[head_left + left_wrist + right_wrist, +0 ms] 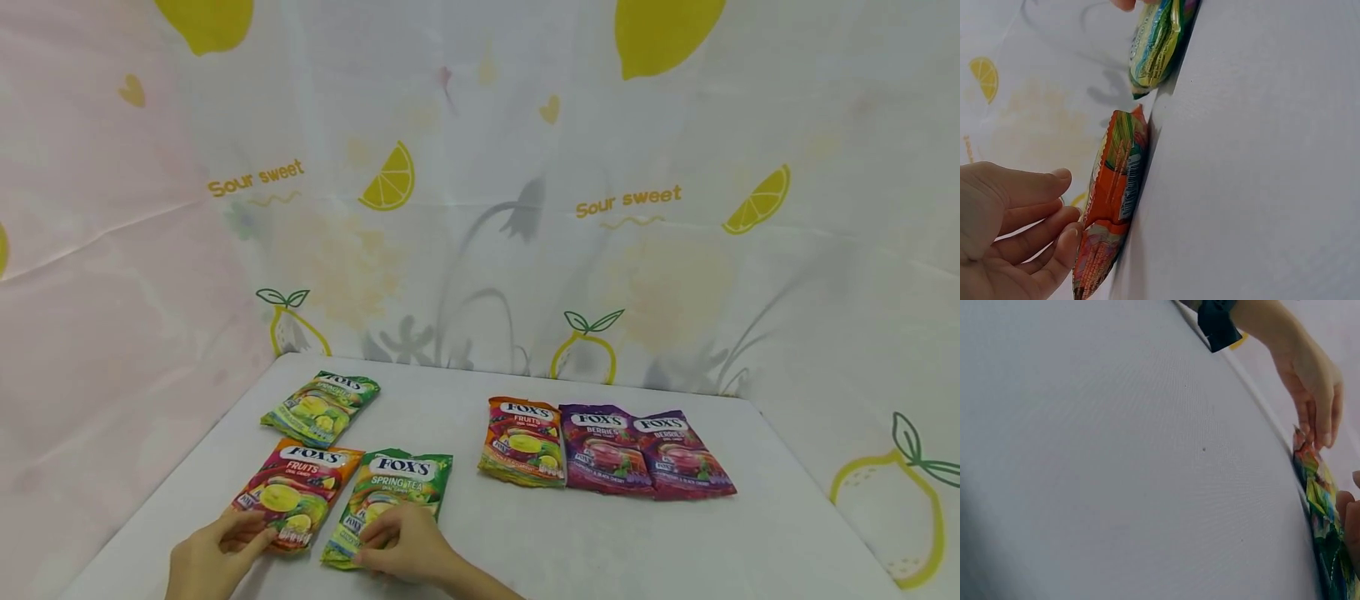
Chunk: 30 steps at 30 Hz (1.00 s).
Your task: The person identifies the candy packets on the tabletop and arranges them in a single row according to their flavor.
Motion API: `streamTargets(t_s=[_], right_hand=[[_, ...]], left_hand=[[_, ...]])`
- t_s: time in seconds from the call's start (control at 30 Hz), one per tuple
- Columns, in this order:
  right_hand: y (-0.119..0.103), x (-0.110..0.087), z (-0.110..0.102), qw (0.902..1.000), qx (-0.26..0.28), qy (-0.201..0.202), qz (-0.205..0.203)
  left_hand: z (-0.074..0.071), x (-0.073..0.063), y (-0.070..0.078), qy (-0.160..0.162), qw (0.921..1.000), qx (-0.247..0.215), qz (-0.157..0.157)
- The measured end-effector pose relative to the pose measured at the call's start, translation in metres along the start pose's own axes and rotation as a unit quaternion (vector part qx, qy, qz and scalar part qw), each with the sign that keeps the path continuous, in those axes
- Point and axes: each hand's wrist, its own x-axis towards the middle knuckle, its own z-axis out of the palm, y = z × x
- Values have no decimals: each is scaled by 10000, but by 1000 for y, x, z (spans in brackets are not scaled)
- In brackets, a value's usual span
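Note:
At the near left of the table lies an orange Fox's Fruits candy bag (288, 492). My left hand (217, 550) is at its lower left edge; in the left wrist view the fingertips (1071, 234) touch the bag's side and the thumb stands apart from them. Just to the right is a green Fox's Spring Tea candy bag (397, 479). Over its lower part rests my right hand (412, 542), fingers bent and touching the front; no grip on it shows. The right wrist view catches only some right fingertips (1350, 525) against the green bag.
Another green Spring Tea bag (322, 408) lies behind, at the far left. On the right, a Fruits bag (522, 442) and two purple Berries bags (606, 450) form a row, sides touching or overlapping. Lemon-printed cloth (480, 275) encloses the white table (600, 550).

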Motion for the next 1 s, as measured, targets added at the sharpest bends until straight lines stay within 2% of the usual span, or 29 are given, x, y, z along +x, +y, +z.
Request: streamTargets(t_s=[0.27,0.43,0.57,0.73,0.87,1.0], right_hand=[[-3,2,12,9993,31,-235,298],[-6,3,21,9983,-123,-229,516],[-7,5,27,9968,-110,-146,775],[-9,8,33,9948,-217,69,996],[-12,10,38,9920,-326,310,1179],[-14,11,41,9897,-277,480,1320]], left_hand=[[1,-4,-8,784,9954,73,546],[-1,-4,-13,1060,9922,13,654],[-2,-3,-20,1145,9908,43,724],[-3,-2,-24,1116,9921,-42,564],[-6,0,-24,939,9954,-58,193],[-7,4,-27,799,9967,147,16]])
